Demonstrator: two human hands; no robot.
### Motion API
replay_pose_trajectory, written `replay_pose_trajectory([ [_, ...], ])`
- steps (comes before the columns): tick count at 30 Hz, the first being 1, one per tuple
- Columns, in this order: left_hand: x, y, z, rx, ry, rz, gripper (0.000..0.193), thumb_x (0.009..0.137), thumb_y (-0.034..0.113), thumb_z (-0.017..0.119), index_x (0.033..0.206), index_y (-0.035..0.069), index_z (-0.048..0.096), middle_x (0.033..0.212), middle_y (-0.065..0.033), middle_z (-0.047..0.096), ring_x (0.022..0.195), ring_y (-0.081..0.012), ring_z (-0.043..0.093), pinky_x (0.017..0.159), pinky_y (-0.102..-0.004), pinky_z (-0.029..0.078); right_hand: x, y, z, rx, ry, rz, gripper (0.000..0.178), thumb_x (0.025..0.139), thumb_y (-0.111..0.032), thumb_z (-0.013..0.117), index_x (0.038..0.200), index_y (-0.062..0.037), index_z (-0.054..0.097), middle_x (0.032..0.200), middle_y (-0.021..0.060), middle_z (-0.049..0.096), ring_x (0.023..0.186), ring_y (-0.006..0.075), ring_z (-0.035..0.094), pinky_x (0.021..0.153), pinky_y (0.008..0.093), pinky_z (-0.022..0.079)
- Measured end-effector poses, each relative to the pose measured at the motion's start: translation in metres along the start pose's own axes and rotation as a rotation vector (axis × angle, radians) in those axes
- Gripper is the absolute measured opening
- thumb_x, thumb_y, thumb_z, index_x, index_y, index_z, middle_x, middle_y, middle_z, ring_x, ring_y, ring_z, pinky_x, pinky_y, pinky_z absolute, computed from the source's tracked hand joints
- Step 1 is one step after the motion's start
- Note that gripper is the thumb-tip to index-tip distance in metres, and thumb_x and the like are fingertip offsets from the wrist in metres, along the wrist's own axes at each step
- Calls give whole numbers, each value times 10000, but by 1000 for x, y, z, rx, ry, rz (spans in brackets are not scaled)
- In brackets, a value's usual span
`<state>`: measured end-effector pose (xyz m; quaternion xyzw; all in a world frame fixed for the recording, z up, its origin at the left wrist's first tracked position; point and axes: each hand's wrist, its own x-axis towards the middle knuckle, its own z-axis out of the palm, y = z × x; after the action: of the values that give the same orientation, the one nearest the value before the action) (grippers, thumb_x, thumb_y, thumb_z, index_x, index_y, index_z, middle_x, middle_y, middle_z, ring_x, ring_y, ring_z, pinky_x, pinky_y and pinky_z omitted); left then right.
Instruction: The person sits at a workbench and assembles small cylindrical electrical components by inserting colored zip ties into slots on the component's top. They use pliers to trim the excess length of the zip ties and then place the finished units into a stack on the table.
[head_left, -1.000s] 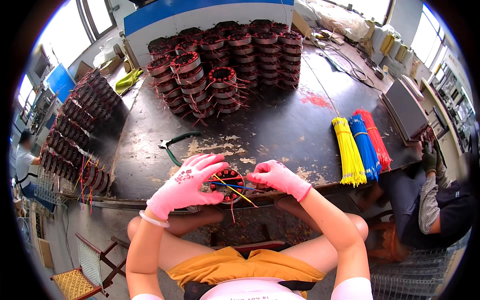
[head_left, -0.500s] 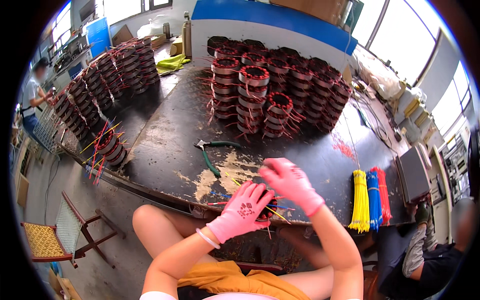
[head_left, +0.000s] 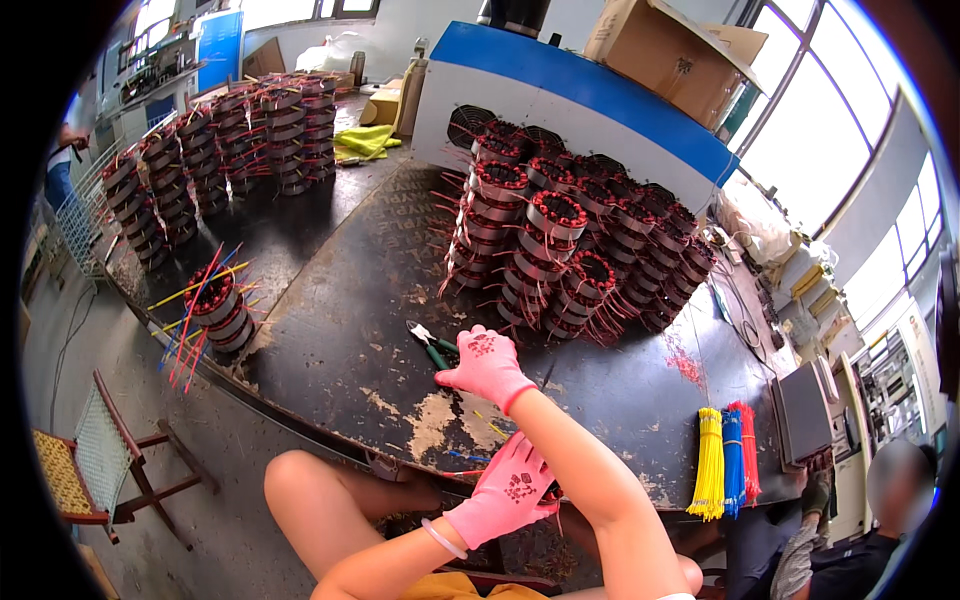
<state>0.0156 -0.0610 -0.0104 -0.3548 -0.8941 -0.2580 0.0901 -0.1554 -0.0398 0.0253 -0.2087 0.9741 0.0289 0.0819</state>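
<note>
Pink gloves cover both my hands. My right hand [head_left: 486, 366] reaches across the tabletop, fingers closed around the green handles of a pair of pliers [head_left: 430, 343]; their metal jaws point to the far left. At the table's near edge, my left hand [head_left: 512, 490] grips a small wound stator [head_left: 551, 493], mostly hidden under the glove and my right forearm. Yellow, blue and red wire ends poke out beside that hand. Left of the pliers stands a short stack of stators [head_left: 222, 312] with coloured wires spread over its top.
Tall stator stacks [head_left: 555, 215] crowd the far middle, with more stacks [head_left: 285, 135] at the far left. Yellow [head_left: 709, 465], blue and red wire bundles lie at the right, near a grey box [head_left: 802, 415]. A co-worker [head_left: 850, 540] sits at the right edge.
My right hand has moved away from the stator, forward and left, and has closed on the pliers, whose handles sit closer together. My left hand stays on the stator. The view has shifted.
</note>
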Motion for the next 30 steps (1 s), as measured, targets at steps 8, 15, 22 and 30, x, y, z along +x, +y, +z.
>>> replay_pose_trajectory([
  [8, 14, 0, -10, 9, -47, -127, 838, 737, 450, 816, 1414, 80, 490, 1368, -190, 496, 1324, -386, 469, 1214, -507, 303, -154, 122, -17, 1753, 34, 37, 444, 1010, -287, 581, 1349, -2, 560, 1126, 85, 684, 1087, 209, 671, 1009, 404, 542],
  [15, 30, -48, -15, 51, -65, 15, 893, 754, 493, 818, 1474, 79, 489, 1453, -191, 475, 1389, -402, 422, 1234, -512, 273, -284, 192, 52, 2086, -290, 379, 565, 1073, -449, 456, 1403, 4, 529, 1013, 102, 715, 861, 234, 716, 816, 398, 594],
  [22, 42, -53, -22, 15, -128, 55, 911, 723, 473, 854, 1477, 106, 499, 1491, -159, 464, 1421, -437, 377, 1215, -523, 312, -293, 150, 54, 2035, -390, 447, 436, 1006, -345, 657, 1299, -33, 575, 1003, 69, 670, 864, 172, 681, 806, 319, 565],
  [30, 43, -51, -22, 22, -162, 27, 931, 744, 469, 847, 1520, 130, 459, 1510, -156, 443, 1435, -418, 366, 1242, -508, 267, -276, 162, 53, 1837, -442, 433, 547, 1047, -420, 580, 1396, -5, 517, 1093, 121, 666, 917, 208, 699, 832, 351, 592],
])
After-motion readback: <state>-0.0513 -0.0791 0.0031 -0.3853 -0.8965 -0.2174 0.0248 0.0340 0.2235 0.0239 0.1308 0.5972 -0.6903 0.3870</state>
